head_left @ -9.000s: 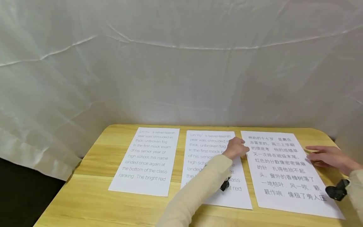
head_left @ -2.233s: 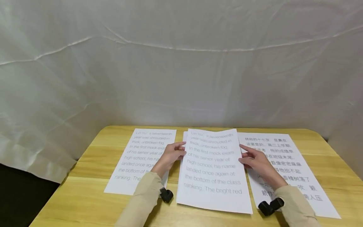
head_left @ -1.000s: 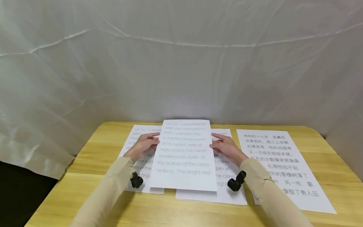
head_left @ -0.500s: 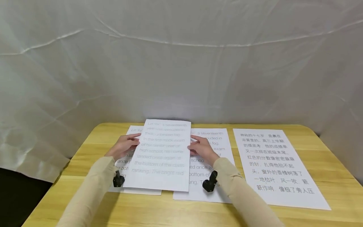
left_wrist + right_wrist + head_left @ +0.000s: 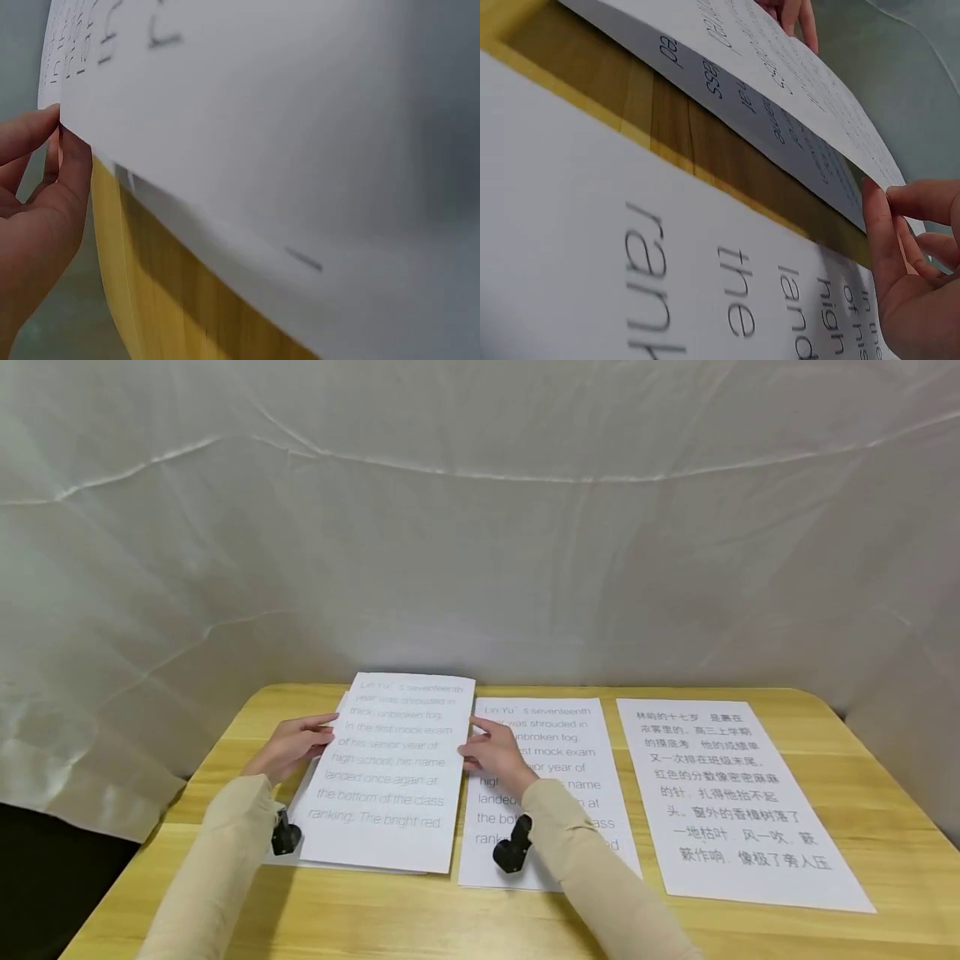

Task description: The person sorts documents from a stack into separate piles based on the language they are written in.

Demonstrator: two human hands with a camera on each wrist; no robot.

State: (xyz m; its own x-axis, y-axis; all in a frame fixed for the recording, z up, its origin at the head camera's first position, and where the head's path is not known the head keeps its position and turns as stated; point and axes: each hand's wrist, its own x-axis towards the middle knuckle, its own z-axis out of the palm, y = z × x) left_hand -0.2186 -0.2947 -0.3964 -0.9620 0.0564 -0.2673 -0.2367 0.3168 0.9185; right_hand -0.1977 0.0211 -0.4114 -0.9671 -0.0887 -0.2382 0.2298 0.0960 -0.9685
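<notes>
Between both hands hangs a white sheet of paper printed with large English text. My left hand pinches its left edge between thumb and fingers, as the left wrist view shows up close. On the opposite edge, the right hand pinches the paper the same way. The held sheet overlaps another printed sheet on the table, covering most of it; a gap shows between the two in the right wrist view. Just right of it lies a paper with the same English text, partly behind the right forearm.
A sheet with Chinese text lies at the right of the wooden table. Behind the table hangs a pale grey curtain. Black wrist cameras sit on both sleeves.
Both hands, earlier near the Chinese sheet, have lifted the top English sheet from the middle and carried it left above the left sheet. An English sheet shows in the middle where it came from.
</notes>
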